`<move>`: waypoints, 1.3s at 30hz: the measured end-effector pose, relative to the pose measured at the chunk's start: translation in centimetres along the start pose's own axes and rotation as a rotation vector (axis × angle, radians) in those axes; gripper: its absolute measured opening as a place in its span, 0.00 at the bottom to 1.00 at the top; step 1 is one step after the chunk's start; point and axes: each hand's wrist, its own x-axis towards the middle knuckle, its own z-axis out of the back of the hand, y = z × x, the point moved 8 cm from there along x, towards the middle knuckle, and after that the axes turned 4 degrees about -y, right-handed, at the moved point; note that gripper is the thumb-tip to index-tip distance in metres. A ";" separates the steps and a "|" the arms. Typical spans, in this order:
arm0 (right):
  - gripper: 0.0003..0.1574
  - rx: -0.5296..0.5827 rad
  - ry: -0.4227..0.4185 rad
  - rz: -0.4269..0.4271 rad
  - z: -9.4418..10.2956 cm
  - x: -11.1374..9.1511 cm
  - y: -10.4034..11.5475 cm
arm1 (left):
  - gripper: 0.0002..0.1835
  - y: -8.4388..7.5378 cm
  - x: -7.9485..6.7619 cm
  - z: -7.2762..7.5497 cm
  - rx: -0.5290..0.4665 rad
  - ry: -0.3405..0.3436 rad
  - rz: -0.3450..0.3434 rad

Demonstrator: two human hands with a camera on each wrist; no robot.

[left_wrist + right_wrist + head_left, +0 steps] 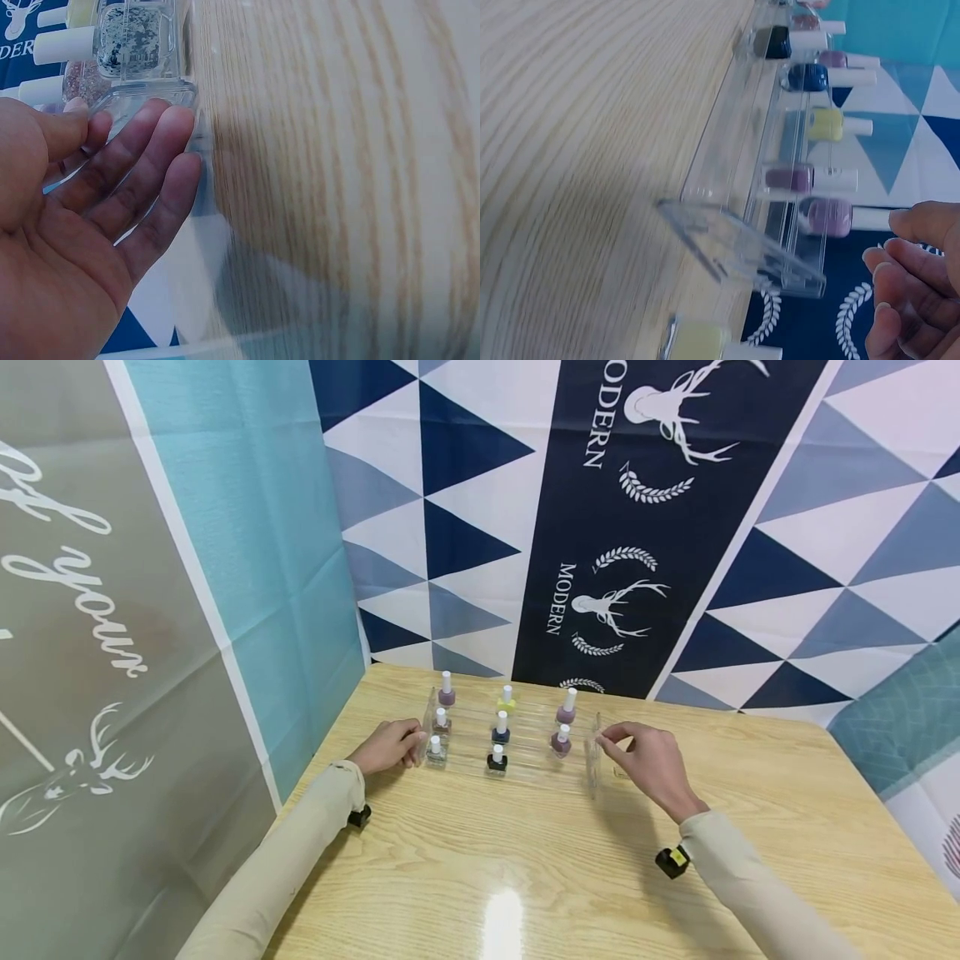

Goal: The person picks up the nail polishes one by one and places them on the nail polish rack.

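Note:
A clear tiered display rack [536,774] holds several nail polish bottles with white caps. Black polish [497,763] stands in the front middle, dark blue polish [501,735] behind it, yellow polish [506,703] at the back. Glitter polish [139,41] is at the left front; mauve polish [830,217] is at the right back. My left hand [390,744] rests its loosely bent fingers against the rack's left side panel. My right hand [651,760] is by the right side panel [742,251], fingers loosely bent, nothing visibly held; contact with the rack is unclear.
Outside the rack's right end, partly behind the right hand, is another pale yellow bottle [697,341]. The wooden table [420,860] extends toward me. Patterned cloth [465,527] hangs behind it, and a grey and turquoise cloth [247,568] hangs on the left.

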 end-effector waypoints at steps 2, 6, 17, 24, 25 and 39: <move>0.09 -0.006 -0.010 -0.003 0.4 -0.1 -0.5 | 0.15 0.0 -0.1 0.0 0.001 -0.001 0.002; 0.09 -0.020 -0.029 -0.009 0.9 -0.2 -1.5 | 0.14 0.0 -0.1 0.1 0.007 -0.002 0.002; 0.13 -0.080 -0.046 -0.033 1.8 -1.0 -4.3 | 0.15 0.2 0.0 0.1 0.006 -0.004 0.013; 0.16 -0.092 -0.009 -0.061 1.5 -1.4 -5.6 | 0.15 0.2 0.0 0.1 0.005 0.000 0.008; 0.16 -0.093 -0.004 -0.063 1.4 -1.4 -5.7 | 0.15 0.2 -0.1 0.1 0.005 0.000 0.007; 0.17 -0.103 0.038 -0.080 0.0 -1.8 -6.7 | 0.15 -0.1 0.0 0.1 -0.002 0.009 0.000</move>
